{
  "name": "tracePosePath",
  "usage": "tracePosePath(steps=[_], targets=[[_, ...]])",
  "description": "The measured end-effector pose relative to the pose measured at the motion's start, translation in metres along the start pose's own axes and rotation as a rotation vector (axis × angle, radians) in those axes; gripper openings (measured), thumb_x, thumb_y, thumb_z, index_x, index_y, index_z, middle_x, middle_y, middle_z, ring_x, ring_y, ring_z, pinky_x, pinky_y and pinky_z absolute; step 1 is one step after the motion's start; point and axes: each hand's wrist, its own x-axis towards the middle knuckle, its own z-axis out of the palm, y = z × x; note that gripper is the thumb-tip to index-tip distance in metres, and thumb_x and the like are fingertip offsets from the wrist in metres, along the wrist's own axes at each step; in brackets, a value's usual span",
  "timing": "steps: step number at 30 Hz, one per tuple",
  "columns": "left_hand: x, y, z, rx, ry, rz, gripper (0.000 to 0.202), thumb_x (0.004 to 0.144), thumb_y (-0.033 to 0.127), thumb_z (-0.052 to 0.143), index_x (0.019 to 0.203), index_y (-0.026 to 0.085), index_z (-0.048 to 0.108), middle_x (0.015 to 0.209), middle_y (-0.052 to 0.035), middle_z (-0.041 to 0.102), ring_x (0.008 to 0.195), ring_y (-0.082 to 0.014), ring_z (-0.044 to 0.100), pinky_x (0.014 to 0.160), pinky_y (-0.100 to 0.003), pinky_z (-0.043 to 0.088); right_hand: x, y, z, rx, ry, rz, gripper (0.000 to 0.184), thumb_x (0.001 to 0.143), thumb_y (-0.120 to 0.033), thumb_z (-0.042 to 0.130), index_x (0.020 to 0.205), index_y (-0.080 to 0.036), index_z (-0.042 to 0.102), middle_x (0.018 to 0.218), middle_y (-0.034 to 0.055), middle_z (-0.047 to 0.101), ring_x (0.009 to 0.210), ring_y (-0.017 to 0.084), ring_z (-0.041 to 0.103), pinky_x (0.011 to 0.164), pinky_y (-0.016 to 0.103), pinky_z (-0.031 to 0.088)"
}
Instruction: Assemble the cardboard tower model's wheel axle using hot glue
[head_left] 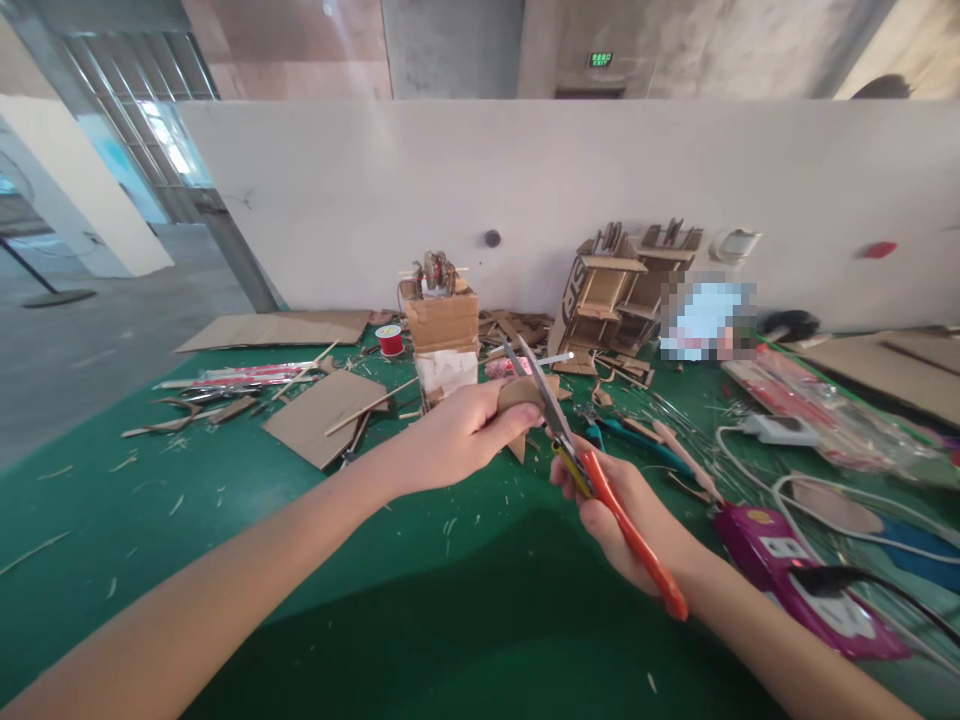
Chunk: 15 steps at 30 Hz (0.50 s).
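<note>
My left hand (pixel 480 425) pinches a small curved piece of brown cardboard (pixel 517 393) above the middle of the table. In my right hand (pixel 630 510) are scissors (pixel 553 405) with an orange handle and a yellow part near the pivot. Their blades point up and away, slightly apart, beside the cardboard piece; whether they bite into it I cannot tell. Just behind my left hand stands a cardboard box (pixel 446 325) with a wheel-like mechanism (pixel 436 272) on top and white paper on its front.
A flat cardboard sheet (pixel 330 415) and a red spool (pixel 389 340) lie left. Cardboard structures (pixel 600 285) stand against the white partition (pixel 360 200). Teal-handled pliers (pixel 645 440), a purple power strip (pixel 810 580) and white cables (pixel 780 490) are on the right. Scraps litter the green tabletop (pixel 450 640).
</note>
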Motion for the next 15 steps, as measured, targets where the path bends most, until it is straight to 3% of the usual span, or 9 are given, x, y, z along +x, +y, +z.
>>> tracePosePath(steps=[4, 9, 12, 15], targets=[[0.000, 0.002, -0.002, -0.047, -0.062, -0.040, 0.030, 0.098, 0.033, 0.032, 0.102, 0.016, 0.057, 0.067, 0.0027, 0.045, 0.056, -0.0089, 0.040, 0.052, -0.022, 0.033, -0.001, -0.002, -0.001, -0.005, -0.009, 0.044, 0.058, 0.081, -0.076, 0.035, 0.081, -0.019, 0.046, 0.070, -0.0015, 0.045, 0.055, 0.011, 0.035, 0.052, 0.026, 0.033], [0.000, 0.004, -0.006, -0.090, -0.079, -0.062, 0.028, 0.097, 0.032, 0.035, 0.098, 0.015, 0.057, 0.067, 0.0020, 0.048, 0.055, -0.0082, 0.041, 0.052, -0.022, 0.034, -0.003, 0.001, 0.001, 0.016, -0.017, 0.060, 0.055, 0.082, -0.075, 0.039, 0.081, -0.020, 0.044, 0.067, -0.0031, 0.041, 0.055, 0.010, 0.034, 0.051, 0.025, 0.031], [0.000, 0.001, 0.002, -0.159, -0.032, -0.039, 0.027, 0.097, 0.033, 0.036, 0.094, 0.016, 0.057, 0.064, 0.0037, 0.045, 0.052, -0.0072, 0.038, 0.050, -0.021, 0.032, -0.003, 0.003, 0.004, 0.028, 0.007, 0.047, 0.058, 0.080, -0.076, 0.038, 0.088, -0.020, 0.046, 0.067, -0.0032, 0.042, 0.055, 0.011, 0.034, 0.050, 0.025, 0.031], [0.000, -0.007, 0.018, -0.347, 0.098, 0.014, 0.030, 0.098, 0.039, 0.035, 0.089, 0.017, 0.053, 0.058, 0.0061, 0.037, 0.048, -0.0066, 0.033, 0.046, -0.021, 0.029, -0.002, 0.003, 0.007, 0.040, 0.041, 0.023, 0.059, 0.081, -0.077, 0.037, 0.091, -0.020, 0.046, 0.067, -0.0032, 0.043, 0.054, 0.011, 0.034, 0.049, 0.025, 0.032]])
